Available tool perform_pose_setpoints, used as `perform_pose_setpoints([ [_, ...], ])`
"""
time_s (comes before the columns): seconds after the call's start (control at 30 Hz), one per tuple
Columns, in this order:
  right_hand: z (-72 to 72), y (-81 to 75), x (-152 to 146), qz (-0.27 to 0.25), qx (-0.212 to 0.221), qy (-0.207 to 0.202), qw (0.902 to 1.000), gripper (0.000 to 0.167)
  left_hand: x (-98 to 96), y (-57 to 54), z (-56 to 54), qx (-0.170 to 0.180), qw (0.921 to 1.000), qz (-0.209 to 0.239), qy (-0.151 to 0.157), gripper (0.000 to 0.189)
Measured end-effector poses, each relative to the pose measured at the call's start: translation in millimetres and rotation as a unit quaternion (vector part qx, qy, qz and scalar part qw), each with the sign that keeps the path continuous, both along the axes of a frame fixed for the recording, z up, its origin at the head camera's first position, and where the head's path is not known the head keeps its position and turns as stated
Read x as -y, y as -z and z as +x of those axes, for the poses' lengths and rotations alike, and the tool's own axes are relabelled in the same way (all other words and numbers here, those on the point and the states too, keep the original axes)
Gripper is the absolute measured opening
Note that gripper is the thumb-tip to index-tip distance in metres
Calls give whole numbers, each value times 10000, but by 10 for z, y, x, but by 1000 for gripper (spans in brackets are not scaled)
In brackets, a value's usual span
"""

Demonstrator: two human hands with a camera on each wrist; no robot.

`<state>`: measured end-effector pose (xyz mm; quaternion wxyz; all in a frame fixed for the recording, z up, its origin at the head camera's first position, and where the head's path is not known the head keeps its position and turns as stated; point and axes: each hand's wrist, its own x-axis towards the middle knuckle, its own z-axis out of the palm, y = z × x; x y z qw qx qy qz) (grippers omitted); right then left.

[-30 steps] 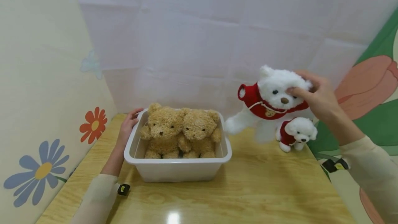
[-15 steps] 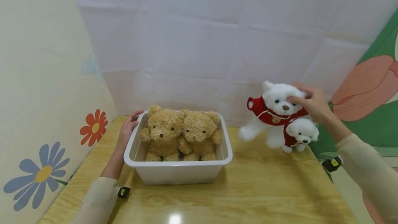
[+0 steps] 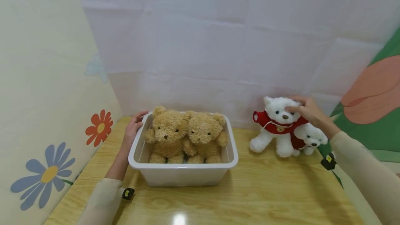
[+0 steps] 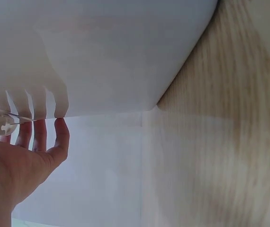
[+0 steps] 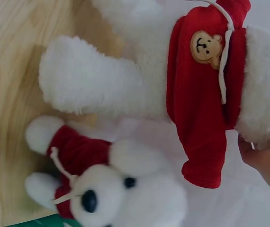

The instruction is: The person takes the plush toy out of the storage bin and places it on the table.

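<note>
In the head view my right hand point(image 3: 307, 109) grips the head of a white teddy bear point(image 3: 276, 127) in a red hoodie, with the thumb beside its eye. Its feet are right at the tabletop. Behind its right side sits a smaller white plush dog point(image 3: 314, 136) in red, partly covered by the bear. The right wrist view shows the hoodie's bear patch point(image 5: 206, 47) up close. My left hand point(image 3: 132, 129) holds the left rim of a white plastic tub point(image 3: 184, 176), its bent fingertips against the wall in the left wrist view. Two brown teddy bears point(image 3: 168, 133) sit inside the tub.
A wooden table point(image 3: 259, 197) carries everything. A pale cloth backdrop point(image 3: 193, 44) hangs right behind the toys and tub. Walls painted with flowers point(image 3: 49, 175) flank the left and right sides.
My right hand has lowered the white teddy bear to the tabletop, and it now overlaps the plush dog more. The left hand keeps its place on the tub while the view shifts slightly.
</note>
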<state>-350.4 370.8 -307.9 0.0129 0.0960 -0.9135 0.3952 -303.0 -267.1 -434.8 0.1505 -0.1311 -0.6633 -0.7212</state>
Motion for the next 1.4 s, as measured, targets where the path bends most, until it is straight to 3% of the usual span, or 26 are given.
perform_pose_setpoints([
  [0.3,-199,278,-145,-183,180,-45,9997,64,3,-2,-9,-73,10000,-39,42,44],
  [0.57,-289,428,-176,-472,614,-54,9970,62,20,22,-8,-73,10000,21,20,44],
  [0.8,-349,590,-217,-762,623,76,9951,62,9,20,-13,-20,10000,1,40,44],
  [1.03,-411,556,-175,-614,772,0,9951,63,27,0,-41,-11,10000,-36,46,45],
  [1.4,-412,509,-216,-322,636,-187,9973,56,39,72,-55,-359,9988,228,233,44],
])
